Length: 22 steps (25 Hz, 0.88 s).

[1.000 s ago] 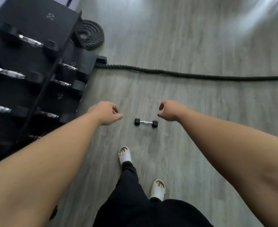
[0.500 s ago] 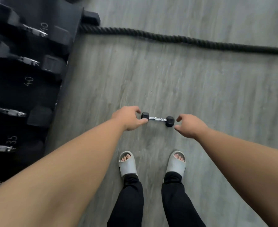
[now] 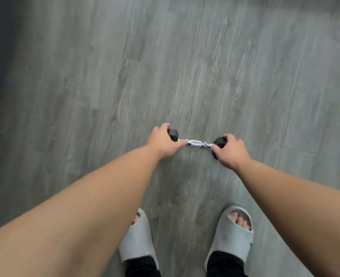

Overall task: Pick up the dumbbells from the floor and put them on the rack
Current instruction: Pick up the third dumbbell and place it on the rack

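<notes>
One dumbbell lies on the grey floor, ahead of two grey slides; no writing on it can be read. The left hand is closed over its left head and the right hand over its right head, leaving the chrome handle bare between them.
</notes>
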Each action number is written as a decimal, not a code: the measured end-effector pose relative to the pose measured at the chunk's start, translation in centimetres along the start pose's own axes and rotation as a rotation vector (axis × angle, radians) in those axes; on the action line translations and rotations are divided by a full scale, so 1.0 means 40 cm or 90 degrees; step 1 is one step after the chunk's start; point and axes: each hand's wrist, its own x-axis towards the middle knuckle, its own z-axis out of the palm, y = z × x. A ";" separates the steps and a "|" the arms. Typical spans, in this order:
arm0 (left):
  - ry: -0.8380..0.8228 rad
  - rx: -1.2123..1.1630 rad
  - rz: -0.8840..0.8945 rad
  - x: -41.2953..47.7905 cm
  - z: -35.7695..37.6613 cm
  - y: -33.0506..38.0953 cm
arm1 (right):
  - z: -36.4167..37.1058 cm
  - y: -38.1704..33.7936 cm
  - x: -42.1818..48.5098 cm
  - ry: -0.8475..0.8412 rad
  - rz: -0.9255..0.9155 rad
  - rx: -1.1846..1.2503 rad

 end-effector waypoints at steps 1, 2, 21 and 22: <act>0.011 -0.010 -0.010 0.030 0.033 -0.004 | 0.019 0.020 0.028 -0.005 -0.002 0.024; 0.028 -0.014 -0.013 0.052 0.051 -0.008 | 0.029 0.036 0.047 -0.002 -0.011 0.044; 0.300 -0.180 0.025 -0.723 -0.965 0.217 | -0.512 -0.590 -0.749 0.081 -0.216 0.255; 0.315 -0.182 0.038 -0.797 -1.036 0.232 | -0.544 -0.632 -0.825 0.091 -0.226 0.281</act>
